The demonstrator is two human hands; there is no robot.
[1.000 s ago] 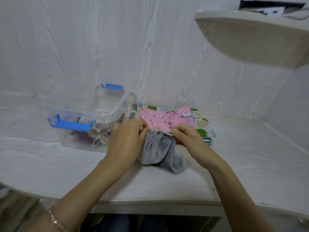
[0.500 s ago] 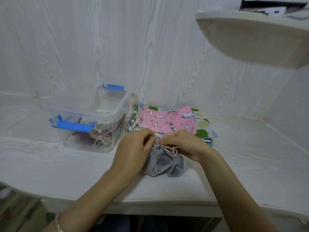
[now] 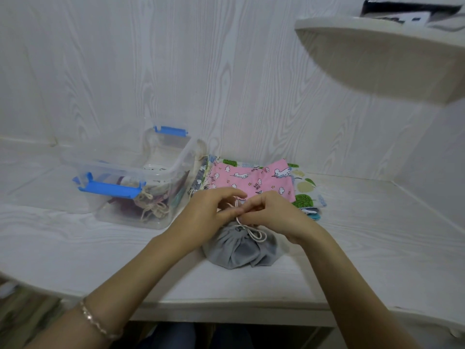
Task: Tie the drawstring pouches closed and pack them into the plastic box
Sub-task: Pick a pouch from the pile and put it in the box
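White wood-grain desk [image 3: 75,248] in front of you. Clear plastic box [image 3: 176,167] at left, tied pouches [image 3: 148,205] inside. Just right of it, a flat stack of pouches [image 3: 304,197], pink unicorn pouch [image 3: 251,180] on top. Grey pouch [image 3: 241,250] sits nearer you, mouth gathered. Your left hand [image 3: 206,212] and right hand [image 3: 274,215] meet above it, fingers curled, pinching its white drawstring [image 3: 254,233].

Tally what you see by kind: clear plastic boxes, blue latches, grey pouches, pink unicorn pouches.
Clear plastic box: 1
Blue latches: 2
Grey pouch: 1
Pink unicorn pouch: 1
Total: 5
Pouches inside the box and under the pink one overlap too much to count.
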